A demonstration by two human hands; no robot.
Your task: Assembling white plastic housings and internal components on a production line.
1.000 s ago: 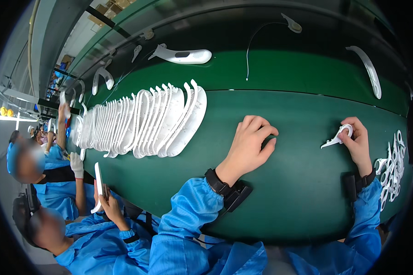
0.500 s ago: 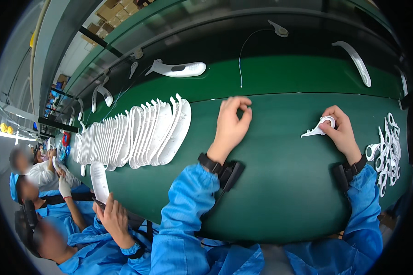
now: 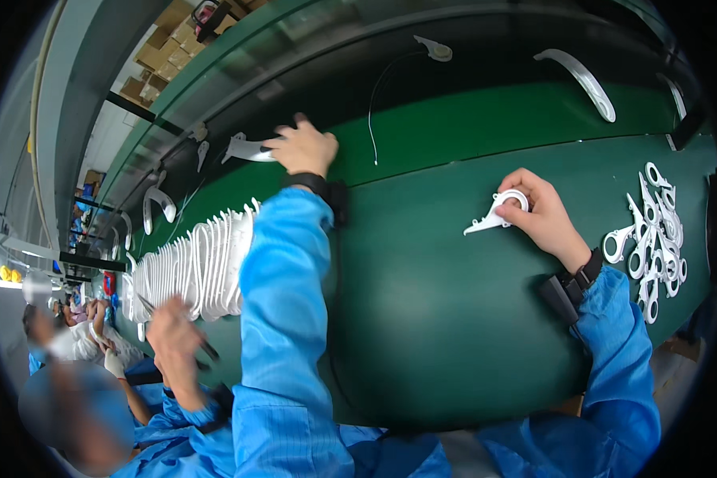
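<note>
My right hand pinches a white plastic ring part with a pointed tail, thumb and fingers closed on its round end above the green table. At the far left my left hand reaches out, fingers apart, over a curved white shell. Its fingers cover the shell's right end, and whether they touch it cannot be made out. Below my left forearm's far side, a long row of white curved shells stands close together; my sleeve hides its right end.
A pile of white ring parts lies at the right. On the green strip at the back are a small part with a thin wire and a curved white strip. A co-worker's hand holds a dark tool at the lower left.
My left hand has moved left and away from me to the curved shell, its fingers spreading. My right hand keeps the ring part. The whole view has shifted; the co-worker's hand is nearer the row.
</note>
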